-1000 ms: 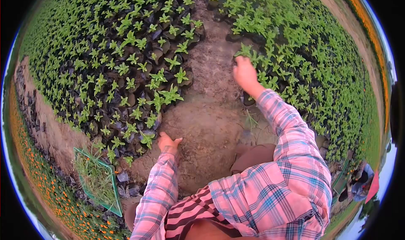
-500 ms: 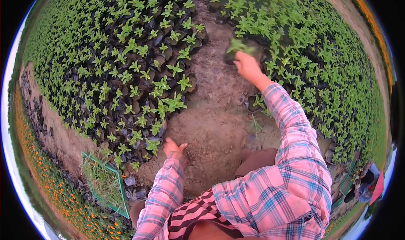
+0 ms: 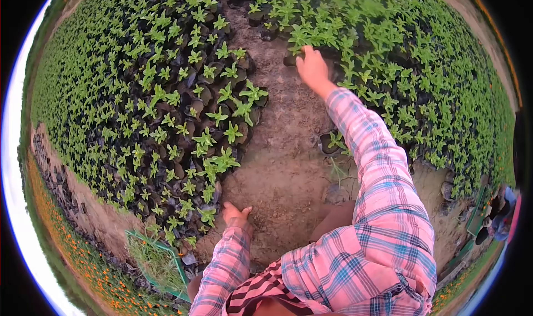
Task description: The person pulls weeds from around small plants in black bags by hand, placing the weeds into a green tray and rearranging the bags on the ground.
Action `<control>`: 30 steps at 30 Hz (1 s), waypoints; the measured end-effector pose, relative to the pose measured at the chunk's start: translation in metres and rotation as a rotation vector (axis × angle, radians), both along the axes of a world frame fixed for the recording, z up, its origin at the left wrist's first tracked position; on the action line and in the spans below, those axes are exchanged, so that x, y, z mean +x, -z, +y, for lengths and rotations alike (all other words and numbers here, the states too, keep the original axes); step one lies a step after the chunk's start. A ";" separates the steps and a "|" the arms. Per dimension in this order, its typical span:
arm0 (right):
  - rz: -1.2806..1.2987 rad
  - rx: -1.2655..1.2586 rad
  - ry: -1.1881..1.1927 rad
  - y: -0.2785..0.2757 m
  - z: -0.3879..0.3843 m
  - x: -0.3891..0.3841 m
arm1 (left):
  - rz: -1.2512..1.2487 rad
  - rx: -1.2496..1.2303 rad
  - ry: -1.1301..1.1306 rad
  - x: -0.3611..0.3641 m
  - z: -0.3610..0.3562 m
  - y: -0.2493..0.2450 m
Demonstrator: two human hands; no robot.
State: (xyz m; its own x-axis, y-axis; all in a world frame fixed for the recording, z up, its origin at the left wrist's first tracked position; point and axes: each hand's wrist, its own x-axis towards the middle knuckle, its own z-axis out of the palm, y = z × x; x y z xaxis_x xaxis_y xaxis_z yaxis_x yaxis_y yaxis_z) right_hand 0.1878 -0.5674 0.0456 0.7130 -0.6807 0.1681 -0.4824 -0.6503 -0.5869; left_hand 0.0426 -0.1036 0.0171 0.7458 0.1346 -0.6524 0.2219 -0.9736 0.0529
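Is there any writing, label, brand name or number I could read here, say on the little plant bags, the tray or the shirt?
None: no word, number or sign can be read anywhere in this view.
The black plant bags look plain.
The green tray shows no label.
The checked shirt shows only its pattern.

No readable text, label, brand, number or sign anywhere.

One left hand (image 3: pixel 236 215), one right hand (image 3: pixel 312 69), two seedling beds (image 3: pixel 139 94), one green tray (image 3: pixel 179 263), one dirt path (image 3: pixel 283 149)
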 end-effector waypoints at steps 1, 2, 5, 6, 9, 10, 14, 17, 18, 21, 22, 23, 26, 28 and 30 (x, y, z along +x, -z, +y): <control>-0.005 -0.004 0.007 0.006 -0.011 0.005 | 0.000 0.004 0.005 0.000 0.001 0.001; -0.048 -0.021 -0.039 0.019 -0.022 0.012 | 0.003 0.011 0.011 0.000 0.001 0.002; -0.084 -0.031 -0.120 0.045 -0.040 0.028 | 0.012 0.037 0.011 0.001 -0.002 0.001; -0.074 -0.035 -0.161 0.049 -0.041 0.030 | 0.021 0.044 0.001 0.002 -0.002 -0.001; -0.144 0.024 -0.151 0.045 -0.039 0.032 | 0.023 0.061 0.007 0.001 -0.001 0.003; -0.114 0.085 -0.131 0.041 -0.037 0.031 | 0.025 0.058 -0.001 0.000 0.002 0.007; -0.158 0.171 -0.180 0.040 -0.023 0.038 | 0.032 0.045 0.023 -0.002 0.006 0.010; -0.256 0.233 -0.194 0.018 -0.001 0.039 | 0.040 0.063 0.018 0.001 0.005 0.011; -0.279 0.250 -0.198 0.014 0.005 0.039 | 0.048 0.069 0.015 0.001 0.005 0.011; -0.318 0.232 -0.245 0.031 0.020 0.038 | 0.064 0.095 0.014 0.002 0.003 0.010; -0.317 0.227 -0.255 0.036 0.027 0.033 | 0.063 0.088 0.005 -0.001 0.004 0.011; -0.236 0.460 -0.220 0.037 0.035 0.027 | 0.045 0.073 0.019 -0.002 0.006 0.011; -0.068 0.530 -0.218 0.031 0.025 0.030 | 0.036 0.065 0.032 0.000 0.007 0.013; -0.126 0.223 -0.208 -0.007 0.012 0.034 | 0.055 0.080 0.044 0.002 0.005 0.005; -0.289 0.229 -0.163 -0.018 -0.011 0.054 | 0.161 0.092 0.145 0.015 -0.007 -0.004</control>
State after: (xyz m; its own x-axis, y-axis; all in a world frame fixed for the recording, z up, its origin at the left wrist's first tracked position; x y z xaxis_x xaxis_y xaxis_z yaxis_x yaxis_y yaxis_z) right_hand 0.2421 -0.5779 0.0638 0.7602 -0.6059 0.2344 -0.1776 -0.5409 -0.8221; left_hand 0.0572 -0.1102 0.0215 0.6486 0.0981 -0.7548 0.0780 -0.9950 -0.0623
